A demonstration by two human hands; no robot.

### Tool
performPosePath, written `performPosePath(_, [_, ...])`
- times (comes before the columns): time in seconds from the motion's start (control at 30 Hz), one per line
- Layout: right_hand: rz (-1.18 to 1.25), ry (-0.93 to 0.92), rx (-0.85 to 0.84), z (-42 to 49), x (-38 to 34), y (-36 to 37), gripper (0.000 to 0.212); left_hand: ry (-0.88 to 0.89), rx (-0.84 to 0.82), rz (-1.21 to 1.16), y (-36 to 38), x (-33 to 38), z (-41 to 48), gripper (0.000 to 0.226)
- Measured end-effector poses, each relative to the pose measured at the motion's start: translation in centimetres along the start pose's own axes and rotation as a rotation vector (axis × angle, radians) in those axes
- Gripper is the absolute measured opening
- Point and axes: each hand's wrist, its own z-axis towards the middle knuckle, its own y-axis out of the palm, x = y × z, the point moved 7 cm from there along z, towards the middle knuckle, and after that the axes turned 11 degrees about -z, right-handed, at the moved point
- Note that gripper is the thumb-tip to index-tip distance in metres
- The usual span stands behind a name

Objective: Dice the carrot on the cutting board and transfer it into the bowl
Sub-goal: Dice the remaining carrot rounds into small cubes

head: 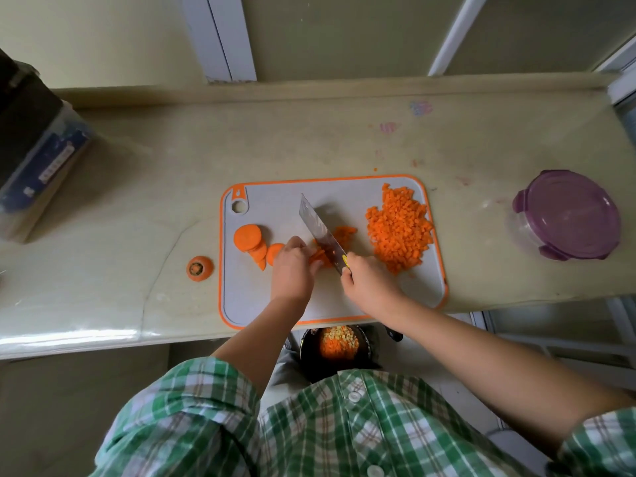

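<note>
A grey cutting board (275, 208) with an orange rim lies on the counter. A heap of diced carrot (399, 228) covers its right side. Round carrot slices (249, 241) lie fanned at its left. My left hand (292, 270) presses down on a few carrot strips (318, 258) in the middle. My right hand (368, 280) grips the handle of a cleaver (320, 230), whose blade stands just right of my left fingers, over the strips. Small cut pieces (344, 234) lie right of the blade. A dark bowl (339, 346) with diced carrot sits below the counter's front edge.
A carrot top (199, 268) rests on the counter left of the board. A clear container with a purple lid (568, 215) stands at the right. A blue-and-white box (38, 166) sits at the far left. The counter's front edge runs just under the board.
</note>
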Motion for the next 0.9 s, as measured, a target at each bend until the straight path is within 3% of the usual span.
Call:
performPosePath(0.27, [-0.029, -0.01, 0.051, -0.1, -0.4, 0.9, 0.011, -0.013, -0.006, -0.045, -0.1, 0.0, 0.1, 0.01])
performPosePath(0.63, [0.04, -0.023, 0.091, 0.3, 0.4, -1.1, 0.012, 0.01, -0.01, 0.035, -0.8, 0.3, -0.4, 0.024])
performPosePath(0.9, [-0.105, -0.077, 0.005, 0.5, -0.9, -0.9, 0.01, -0.001, 0.038, 0.017, -0.8, 0.0, -0.3, 0.013])
